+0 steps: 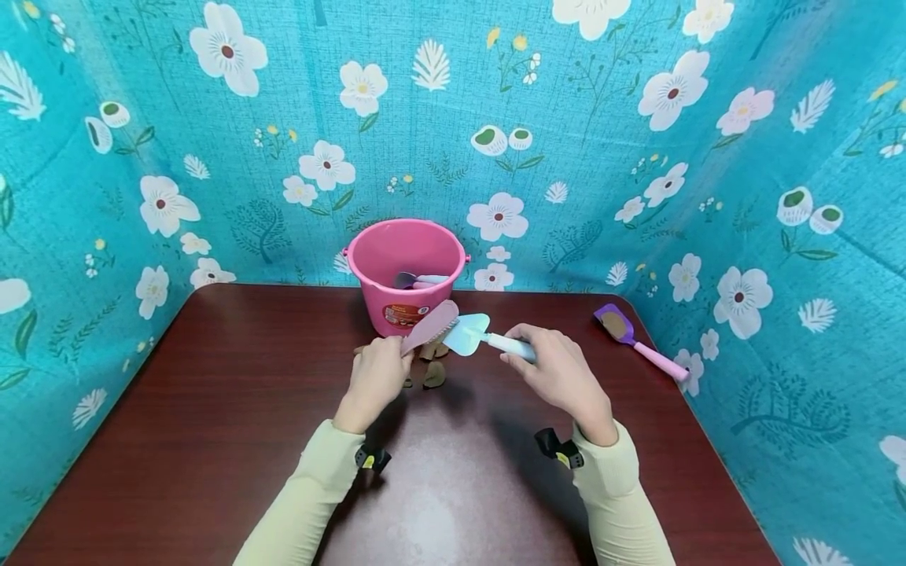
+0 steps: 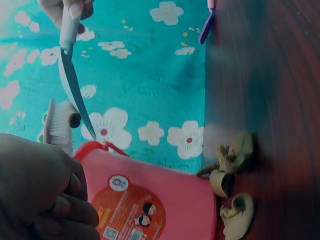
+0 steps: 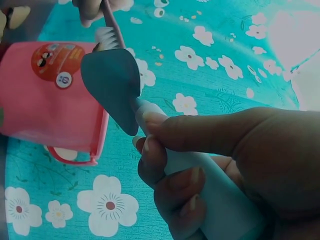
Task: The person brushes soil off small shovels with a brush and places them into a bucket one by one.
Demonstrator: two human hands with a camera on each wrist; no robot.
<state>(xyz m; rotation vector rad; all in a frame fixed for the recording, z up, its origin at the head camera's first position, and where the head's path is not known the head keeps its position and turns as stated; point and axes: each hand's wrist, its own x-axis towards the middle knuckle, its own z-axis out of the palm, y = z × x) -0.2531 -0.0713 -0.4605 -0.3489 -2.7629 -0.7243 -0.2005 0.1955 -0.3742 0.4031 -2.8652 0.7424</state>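
My left hand grips a pink brush, its white bristles facing the trowel. My right hand holds the pale handle of a light blue trowel, thumb laid along it in the right wrist view. Brush and trowel meet just in front of the pink bucket, above the table. A small brown lump shows at the bristles, beside the trowel blade. Several curled brown pieces lie on the table below, by the bucket's foot.
Small tools lie inside the bucket. At the right table edge rests a purple shovel with a pink handle and brown stuff in its scoop. Blue flowered cloth hangs behind and at both sides of the dark table.
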